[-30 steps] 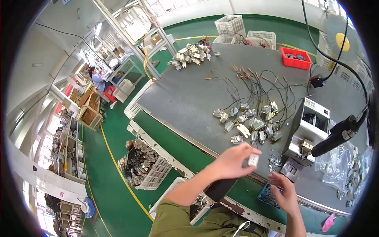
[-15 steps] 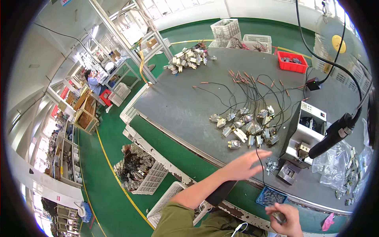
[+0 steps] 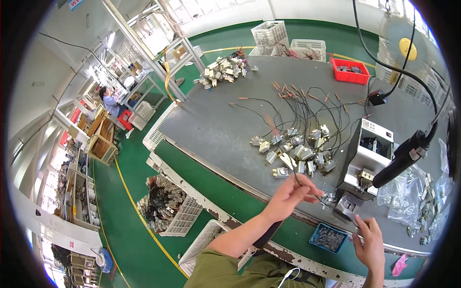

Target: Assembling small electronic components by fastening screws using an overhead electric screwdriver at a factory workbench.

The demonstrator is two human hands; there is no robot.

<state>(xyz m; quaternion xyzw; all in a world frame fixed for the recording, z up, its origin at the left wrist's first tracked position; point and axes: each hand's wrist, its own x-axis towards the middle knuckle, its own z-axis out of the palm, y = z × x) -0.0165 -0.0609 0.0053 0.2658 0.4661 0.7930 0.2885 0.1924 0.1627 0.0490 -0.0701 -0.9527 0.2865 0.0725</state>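
Observation:
My left hand point(image 3: 289, 196) is closed on a thin black cable point(image 3: 297, 179) near the table's front edge. The cable's far end, a blurred copper-coloured tip, swings above the pile of metal parts. To the right, my right hand point(image 3: 370, 241) is held just in front of a small metal fixture block point(image 3: 348, 205). Its thumb and forefinger are apart, and I see nothing between them. Just left of the block lies a small heap of screws point(image 3: 327, 198). Beyond my left hand are several small metal switch-like parts point(image 3: 301, 152) with black cables attached.
A silver machine point(image 3: 367, 156) and a black powered screwdriver point(image 3: 403, 161) stand over the right side. A blue tray of small hardware point(image 3: 328, 238) sits at the near edge. Farther off are a red bin point(image 3: 351, 72), another parts pile point(image 3: 223, 72) and plastic bags point(image 3: 401, 197).
My left hand has come down and closed on the cable. My right hand has risen from the near edge to the fixture block; the metal piece it held no longer shows in it.

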